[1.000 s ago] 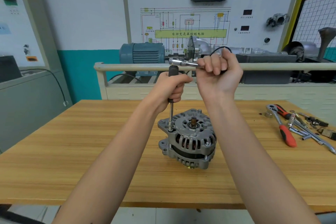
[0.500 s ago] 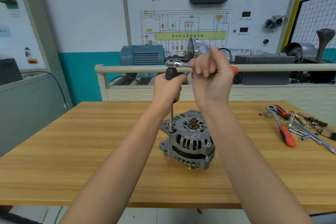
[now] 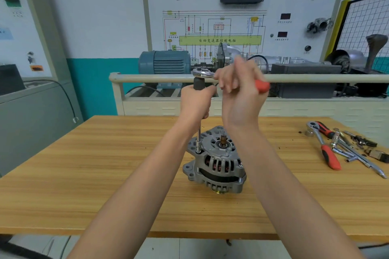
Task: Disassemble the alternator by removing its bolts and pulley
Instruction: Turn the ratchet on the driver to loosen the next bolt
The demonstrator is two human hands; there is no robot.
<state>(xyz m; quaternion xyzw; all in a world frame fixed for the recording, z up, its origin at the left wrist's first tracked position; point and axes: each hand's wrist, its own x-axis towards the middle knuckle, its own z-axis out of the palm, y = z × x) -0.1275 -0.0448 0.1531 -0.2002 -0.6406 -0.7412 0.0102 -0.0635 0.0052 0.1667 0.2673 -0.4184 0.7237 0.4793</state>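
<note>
My left hand (image 3: 195, 101) wrapped round the black driver handle (image 3: 199, 84), right hand (image 3: 240, 92) blurred, curled on the red-gripped ratchet (image 3: 203, 73), shaft down onto a bolt (image 3: 198, 150), alternator (image 3: 216, 164) mid-table (image 3: 105, 174), bare wood leftward, loose tools (image 3: 341, 147) near the right edge.

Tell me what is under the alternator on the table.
The alternator stands on the wooden table. A brass-coloured round part peeks out beneath its lower edge, touching the wood. The housing covers the rest of it, so what it is cannot be confirmed.

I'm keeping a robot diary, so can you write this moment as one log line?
left hand grips extension bar | right hand holds ratchet | socket on alternator bolt | spare tools right
</note>
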